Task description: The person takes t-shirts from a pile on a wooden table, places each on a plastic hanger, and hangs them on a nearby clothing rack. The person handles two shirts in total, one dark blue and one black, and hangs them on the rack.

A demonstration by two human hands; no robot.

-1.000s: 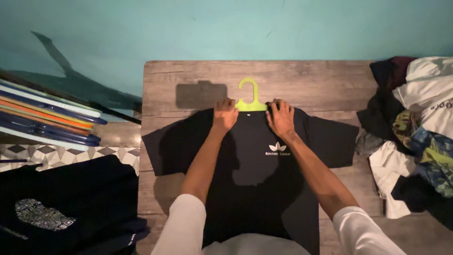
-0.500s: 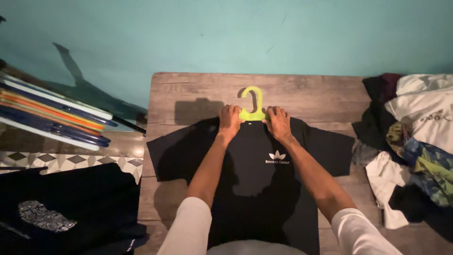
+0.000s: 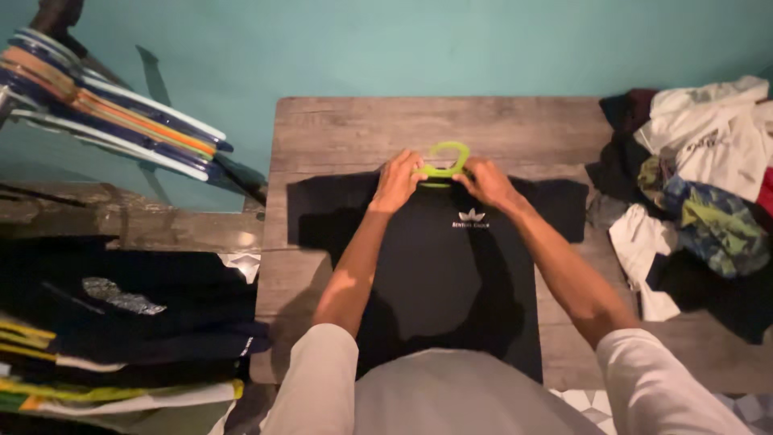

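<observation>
Most of the lime-green hanger (image 3: 442, 165) lies hidden inside the black T-shirt (image 3: 451, 282); the shirt's hem, at six o'clock, is covered by the person's body.

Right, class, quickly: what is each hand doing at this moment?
Left hand: closed on the collar of the black T-shirt, beside the lime-green hanger.
Right hand: closed on the collar at the hanger's other side.

A black T-shirt (image 3: 451, 274) with a small white chest emblem is spread flat, sleeves out toward 9 and 3 o'clock. A lime-green plastic hanger (image 3: 444, 161) is seated at its collar, hook toward 12 o'clock.
</observation>
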